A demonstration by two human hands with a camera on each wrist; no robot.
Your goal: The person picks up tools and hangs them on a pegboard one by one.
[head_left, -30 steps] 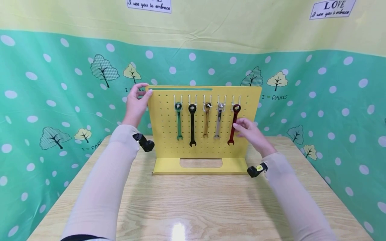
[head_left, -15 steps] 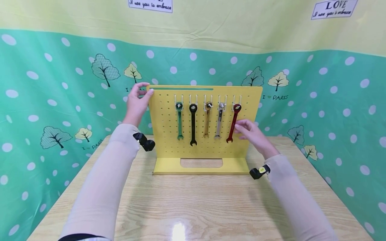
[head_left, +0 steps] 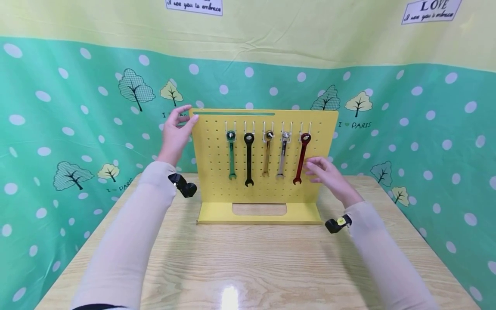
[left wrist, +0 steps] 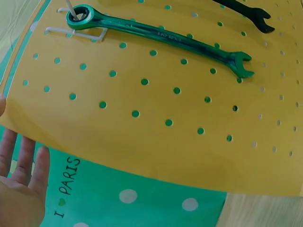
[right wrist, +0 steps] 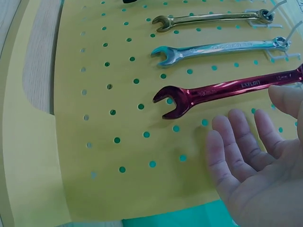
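Note:
A yellow pegboard stands upright on the table, and my left hand pinches its upper left corner, thumb in front and fingers behind. At the board's right side hangs a red combination wrench, tilted slightly on its hook. Just right of its handle is my right hand, fingers loosely bent and holding nothing; in the right wrist view the thumb lies close to the wrench, and whether it touches cannot be told. Further left hang a silver wrench, a gold wrench, a black wrench and a green wrench.
White wire hooks carry the wrenches by their ring ends. The pegboard's flat base rests on the wooden table and has a cut-out. A green and yellow patterned cloth hangs behind and at both sides.
My right hand has let go of the red wrench and drawn slightly right and down. The wrench's lower end has swung a little left, then slightly back. My left hand stays on the corner.

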